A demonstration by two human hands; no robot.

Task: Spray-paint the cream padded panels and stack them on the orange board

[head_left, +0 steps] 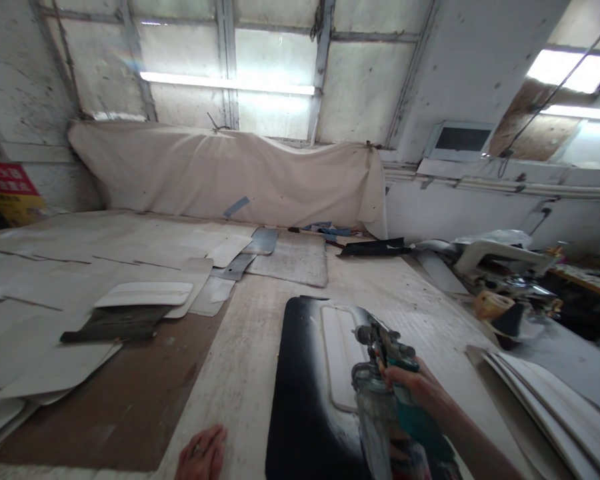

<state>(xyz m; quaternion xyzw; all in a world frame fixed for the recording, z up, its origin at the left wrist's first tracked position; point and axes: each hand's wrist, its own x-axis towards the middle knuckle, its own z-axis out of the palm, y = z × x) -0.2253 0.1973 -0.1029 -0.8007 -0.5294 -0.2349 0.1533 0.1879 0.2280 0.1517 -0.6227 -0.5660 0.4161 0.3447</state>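
Head view showed my right hand (414,387) clenched on the grey metal spray gun (380,373) over the black panel (305,400) at the workbench's (250,360) near edge, mid-coat I judged, left hand (203,453) flat, fingers together, beside it.

Right hand (414,387) low right of centre, fingers curled tight round spray gun (383,380) grip, knuckles up, thumb side facing left. Bare right forearm running down-right out of bottom edge, wrist roughly straight. Left hand (203,455) at bottom edge, left of centre, palm down, flat on workbench (240,347), fingers together pointing up-right, holding nothing. Left wrist and arm out of view.
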